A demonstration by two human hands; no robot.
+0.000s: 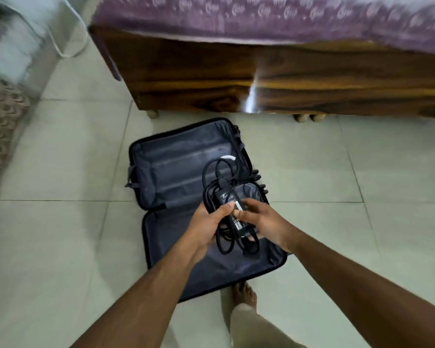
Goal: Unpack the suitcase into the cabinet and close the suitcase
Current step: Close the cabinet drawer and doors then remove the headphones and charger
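A small dark suitcase (176, 169) lies open flat on the tiled floor, both grey-lined halves showing nothing inside. Above its near half I hold a black power adapter (232, 209) with a bundle of looped black cables (217, 172). My left hand (207, 227) grips the adapter and cables from the left, thumb on top. My right hand (264, 224) pinches the adapter's right side with thumb and fingers. Cable loops hang below and stick out above the hands. No cabinet is in sight.
A wooden bed frame (261, 79) with a purple patterned cover (274, 21) stands just behind the suitcase. A patterned mat (3, 121) lies at the left. My bare foot (245, 292) is on the floor beside the suitcase's near edge. Pale tiles (362, 172) surround everything.
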